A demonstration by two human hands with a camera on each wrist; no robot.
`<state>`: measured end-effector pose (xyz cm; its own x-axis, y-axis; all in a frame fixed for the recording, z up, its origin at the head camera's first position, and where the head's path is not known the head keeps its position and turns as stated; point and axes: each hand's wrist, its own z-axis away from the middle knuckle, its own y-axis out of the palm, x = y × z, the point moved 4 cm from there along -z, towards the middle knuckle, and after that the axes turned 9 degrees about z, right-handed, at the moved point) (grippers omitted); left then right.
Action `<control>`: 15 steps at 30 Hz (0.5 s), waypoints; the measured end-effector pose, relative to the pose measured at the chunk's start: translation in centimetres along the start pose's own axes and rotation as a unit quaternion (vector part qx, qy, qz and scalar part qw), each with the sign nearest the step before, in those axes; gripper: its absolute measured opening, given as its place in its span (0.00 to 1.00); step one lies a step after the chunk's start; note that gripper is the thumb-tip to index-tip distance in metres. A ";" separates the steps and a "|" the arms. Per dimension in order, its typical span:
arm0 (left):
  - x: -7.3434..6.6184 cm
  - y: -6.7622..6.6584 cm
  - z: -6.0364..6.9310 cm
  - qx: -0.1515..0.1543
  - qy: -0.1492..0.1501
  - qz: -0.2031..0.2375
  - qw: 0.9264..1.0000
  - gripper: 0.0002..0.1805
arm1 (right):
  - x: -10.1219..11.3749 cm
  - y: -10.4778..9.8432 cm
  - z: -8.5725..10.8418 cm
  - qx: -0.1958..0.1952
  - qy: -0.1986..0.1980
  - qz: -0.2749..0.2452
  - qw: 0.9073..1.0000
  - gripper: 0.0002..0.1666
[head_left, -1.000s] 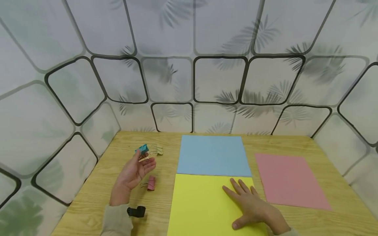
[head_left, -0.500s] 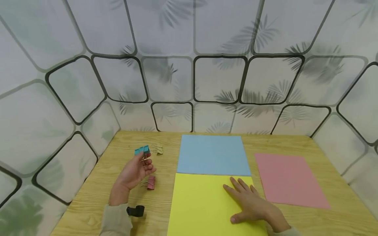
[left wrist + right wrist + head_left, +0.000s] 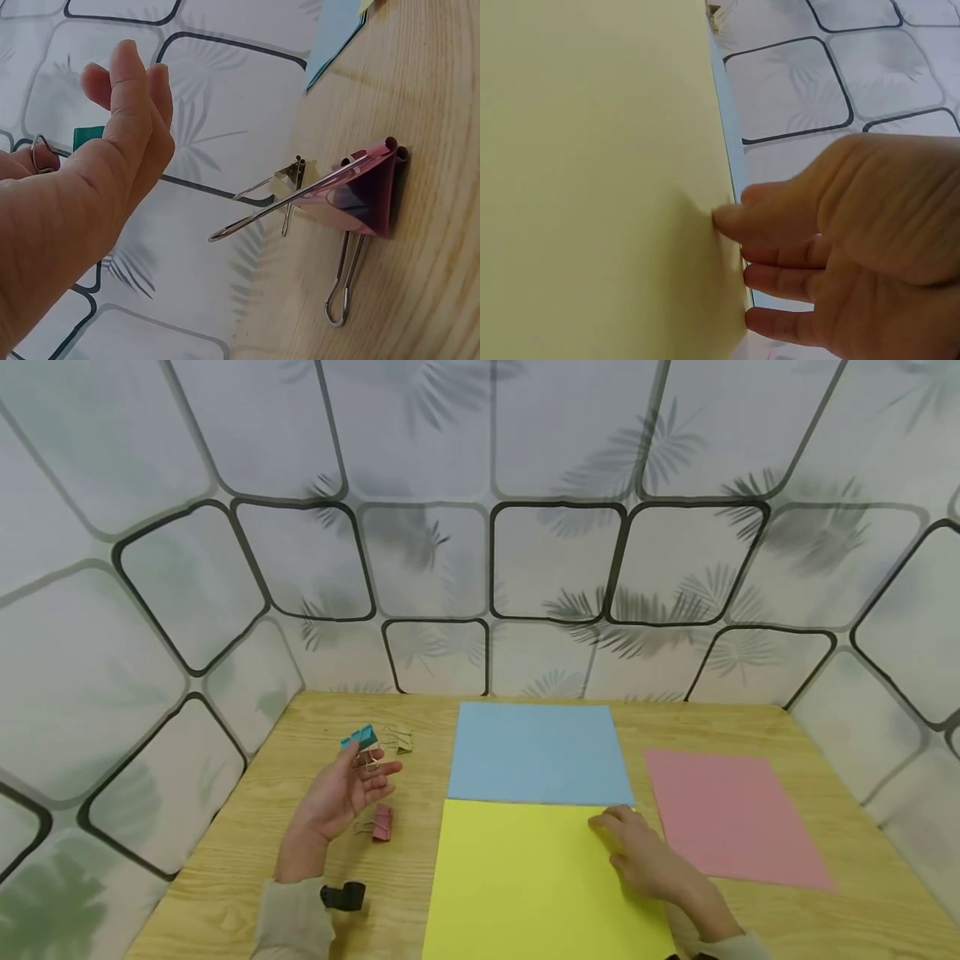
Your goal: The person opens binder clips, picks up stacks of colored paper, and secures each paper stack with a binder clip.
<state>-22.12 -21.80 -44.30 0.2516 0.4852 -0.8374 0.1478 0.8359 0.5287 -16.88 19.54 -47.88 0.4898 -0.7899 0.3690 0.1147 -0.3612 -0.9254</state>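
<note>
A blue binder clip (image 3: 361, 737) is held between the thumb and fingers of my left hand (image 3: 326, 802), above the left part of the table. The other fingers of that hand are spread loosely. Below it lies a pink binder clip (image 3: 382, 823), large in the left wrist view; a pale yellow binder clip (image 3: 403, 742) lies just beyond. My right hand (image 3: 648, 856) grips the right edge of a yellow sheet (image 3: 540, 877) near its far corner. In the right wrist view the thumb is on its face and the fingertips meet its edge.
A blue sheet (image 3: 540, 752) lies directly behind the yellow one. To the right, a pink sheet (image 3: 738, 814) lies slightly turned on the wooden table (image 3: 397, 910). A patterned curtain (image 3: 427, 560) encloses the back and sides.
My right hand, flat with spread fingers on the yellow sheet before, has drawn its fingers together and shifted to the sheet's right edge. My left hand still holds the blue binder clip, slightly tilted.
</note>
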 end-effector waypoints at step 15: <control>-0.2 0.1 0.4 -0.026 -0.002 -0.023 0.999 0.25 | -2.0 -1.5 -1.9 0.058 0.148 0.026 0.987 0.29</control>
<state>-21.81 -21.91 -44.03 0.2504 0.4442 -0.8602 0.1105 0.8696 0.4812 -19.67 20.71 -47.02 0.2248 -0.9223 0.3144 0.2024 -0.2714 -0.9409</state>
